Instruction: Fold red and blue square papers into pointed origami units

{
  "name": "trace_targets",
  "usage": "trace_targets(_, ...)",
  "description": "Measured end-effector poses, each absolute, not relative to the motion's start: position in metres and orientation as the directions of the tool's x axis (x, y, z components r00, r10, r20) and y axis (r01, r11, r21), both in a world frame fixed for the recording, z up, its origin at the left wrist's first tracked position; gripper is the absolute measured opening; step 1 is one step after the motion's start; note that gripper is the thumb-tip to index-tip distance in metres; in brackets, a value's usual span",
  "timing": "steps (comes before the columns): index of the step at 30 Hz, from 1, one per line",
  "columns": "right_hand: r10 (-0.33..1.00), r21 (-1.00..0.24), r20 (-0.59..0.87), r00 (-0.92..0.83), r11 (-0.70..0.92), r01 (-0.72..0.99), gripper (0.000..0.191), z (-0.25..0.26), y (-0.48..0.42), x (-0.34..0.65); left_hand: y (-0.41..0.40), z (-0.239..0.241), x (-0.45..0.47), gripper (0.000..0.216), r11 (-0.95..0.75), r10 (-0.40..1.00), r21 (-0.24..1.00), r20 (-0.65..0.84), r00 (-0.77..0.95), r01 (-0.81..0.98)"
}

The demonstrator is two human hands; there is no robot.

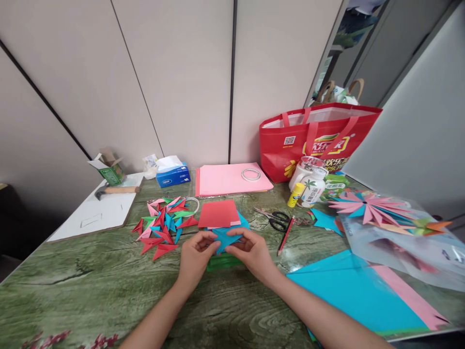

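Observation:
Between my two hands is a small piece of folded blue paper (224, 238), pinched at both sides. My left hand (195, 253) grips its left side with thumb and fingers. On the right side, my right hand (251, 249) pinches it the same way. Directly behind it lies a red paper square (218, 214) on top of blue and pink sheets. A green stack (222, 263) shows partly beneath my hands. To the left is a pile of folded paper pieces (165, 225) in red, blue, pink and green.
Scissors (275, 219) and a red pencil (286, 236) lie to the right, near a glue stick (296, 195) and a white bottle (313, 186). Pink sheets (225, 179) lie at the back. Blue paper (356, 291) covers the right front. A hammer (116, 190) rests on a white board (98, 215).

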State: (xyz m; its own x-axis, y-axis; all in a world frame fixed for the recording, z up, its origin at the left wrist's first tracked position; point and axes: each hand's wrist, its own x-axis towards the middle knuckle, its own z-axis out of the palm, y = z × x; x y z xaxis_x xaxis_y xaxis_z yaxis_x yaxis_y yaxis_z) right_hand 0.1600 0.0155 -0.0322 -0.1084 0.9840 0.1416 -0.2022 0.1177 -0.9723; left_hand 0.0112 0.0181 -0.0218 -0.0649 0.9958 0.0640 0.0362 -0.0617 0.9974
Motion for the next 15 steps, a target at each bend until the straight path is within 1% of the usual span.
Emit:
trace_targets(3, 0.981, -0.972, 0.152, -0.121, 0.127, -0.197, 0.027, -0.0331, 0.0152, 0.1599, 0.0175, -0.0220, 0.0126, 0.016, -0.064, 0.995, 0.997, 0.068, -0.071, 0.049)
trace_targets(6, 0.977, -0.967, 0.186, -0.104, 0.163, -0.198, 0.038, -0.0352, 0.0162, 0.1594, 0.0170, -0.0222, 0.0136, 0.016, -0.102, 0.988, 0.989, 0.114, -0.107, 0.109)
trace_targets(8, 0.979, -0.964, 0.190, -0.068, 0.173, -0.201, 0.044, -0.0368, 0.0173, 0.1590, 0.0163, -0.0230, 0.0134, 0.015, -0.148, 0.976, 0.972, 0.174, -0.132, 0.184)
trace_targets(9, 0.982, -0.964, 0.185, -0.043, 0.173, -0.201, 0.043, -0.0374, 0.0178, 0.1589, 0.0158, -0.0235, 0.0131, 0.015, -0.175, 0.968, 0.957, 0.210, -0.137, 0.232)
trace_targets(11, 0.985, -0.968, 0.173, -0.007, 0.169, -0.183, 0.034, -0.0380, 0.0184, 0.1591, 0.0141, -0.0249, 0.0125, 0.012, -0.242, 0.948, 0.909, 0.296, -0.116, 0.340)
trace_targets(15, 0.982, -0.982, 0.186, -0.011, 0.186, -0.033, 0.016, -0.0371, 0.0173, 0.1602, 0.0090, -0.0272, 0.0123, 0.008, -0.411, 0.884, 0.763, 0.467, 0.015, 0.499)
